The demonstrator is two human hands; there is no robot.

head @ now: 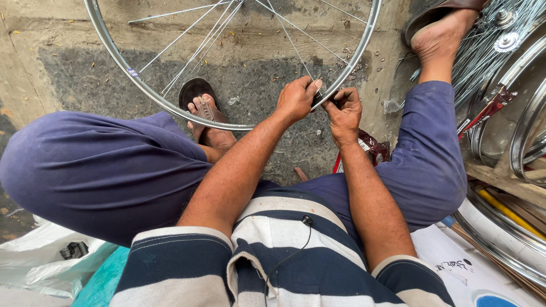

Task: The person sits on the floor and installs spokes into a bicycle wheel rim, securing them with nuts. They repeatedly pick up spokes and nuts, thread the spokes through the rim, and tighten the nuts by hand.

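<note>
Both hands meet at one spot on the wheel rim [170,105], on the arc of it closest to the body. The left hand [297,99] sits on top of the rim there, fingers curled and pinched together on a spoke [296,48] right where it meets the rim; thumb and fingertips are closed on it, not spread. The right hand [344,111] comes in from the other side, just beside the left, nearly knuckle to knuckle, fingers folded shut around a small dark thing pressed against the rim. What that thing is stays hidden inside the grip, so I cannot tell.

The rim runs as a big silver curve, sweeping away from the hands up and to both sides, its plane roughly upright and leaning off from the person. The pinched spoke runs straight up from the rim toward the hub, which is out of view past the top edge. So the long axis of the spoke points away from the left hand, up the wheel.

Below the rim a sandalled foot [205,111] rests on the concrete floor [85,74]. Off to the right of the rim, well apart, more rims [526,131] are stacked.
</note>
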